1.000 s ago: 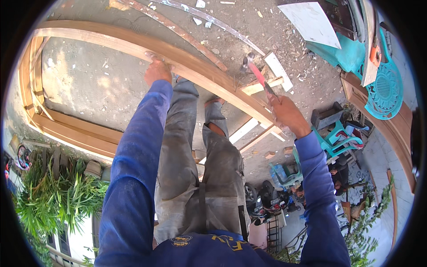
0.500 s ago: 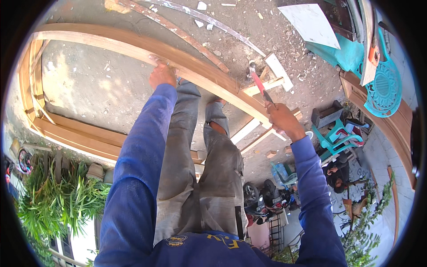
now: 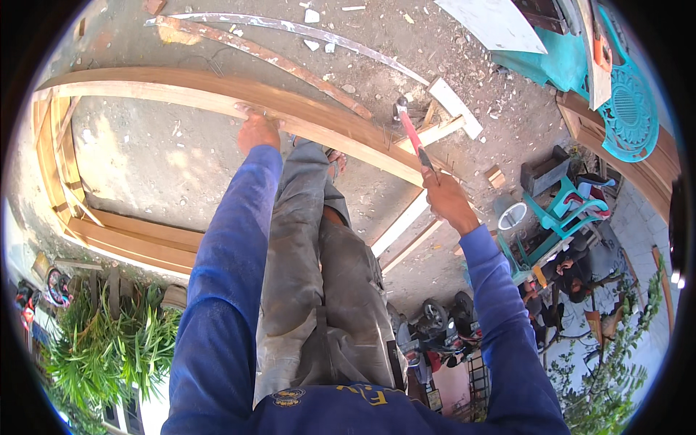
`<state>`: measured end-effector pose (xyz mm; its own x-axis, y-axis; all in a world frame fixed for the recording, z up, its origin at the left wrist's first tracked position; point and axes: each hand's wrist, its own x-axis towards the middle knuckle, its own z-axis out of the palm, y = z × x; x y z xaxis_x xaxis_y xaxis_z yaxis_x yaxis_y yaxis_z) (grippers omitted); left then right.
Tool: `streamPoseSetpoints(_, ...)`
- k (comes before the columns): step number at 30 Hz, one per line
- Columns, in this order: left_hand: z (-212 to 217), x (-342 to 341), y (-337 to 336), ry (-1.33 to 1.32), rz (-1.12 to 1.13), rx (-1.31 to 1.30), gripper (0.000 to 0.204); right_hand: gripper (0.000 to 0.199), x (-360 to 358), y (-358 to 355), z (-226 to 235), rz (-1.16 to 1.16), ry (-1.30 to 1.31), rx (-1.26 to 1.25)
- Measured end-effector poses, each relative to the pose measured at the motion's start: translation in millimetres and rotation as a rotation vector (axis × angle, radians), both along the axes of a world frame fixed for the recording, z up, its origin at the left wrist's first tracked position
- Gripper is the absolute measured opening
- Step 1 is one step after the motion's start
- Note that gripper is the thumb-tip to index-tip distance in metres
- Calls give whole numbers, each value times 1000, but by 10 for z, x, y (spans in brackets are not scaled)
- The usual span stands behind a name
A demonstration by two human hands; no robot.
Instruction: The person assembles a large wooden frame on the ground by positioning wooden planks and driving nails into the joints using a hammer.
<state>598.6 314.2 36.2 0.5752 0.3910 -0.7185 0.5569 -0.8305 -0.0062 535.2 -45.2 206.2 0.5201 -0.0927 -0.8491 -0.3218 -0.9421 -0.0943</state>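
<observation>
A long wooden frame (image 3: 326,125) of light brown boards stretches across the ground in front of me, its near beam curved by the lens. My left hand (image 3: 259,132) is closed over the edge of its upper beam. In my right hand (image 3: 447,199) is a hammer (image 3: 411,133) with a red and black handle, its head raised beyond the beam. Thin dark spikes that look like nails (image 3: 446,161) stick up near the beam's right end, close to the hammer. Short wooden cross pieces (image 3: 403,222) lie beneath that end.
Past the frame lie a long worn strip (image 3: 290,29) and a reddish-brown board (image 3: 272,61). A white bucket (image 3: 512,213), a grey box (image 3: 542,172) and a green chair (image 3: 562,206) stand right. Another person (image 3: 575,272) sits lower right. Plants (image 3: 116,341) grow at lower left.
My view has shifted. My right leg has come in closer to the left one. The hammer is still in my right hand, and my left hand keeps its hold on the beam.
</observation>
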Motion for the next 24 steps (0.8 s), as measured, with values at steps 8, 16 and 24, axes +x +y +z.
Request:
streamPoseSetpoints(8, 72, 12, 32, -3, -56, 74, 97, 58, -1013, 766, 19, -1201, -214, 163)
streamPoseSetpoints(16, 34, 21, 68, 48, -198, 94, 99, 49, -1298, 1707, -704, -1836, -359, 278)
streamPoseSetpoints(24, -252, -12, 559, -133, -257, -37, 78, 46, -1210, 1101, -429, -1752, 62, 507)
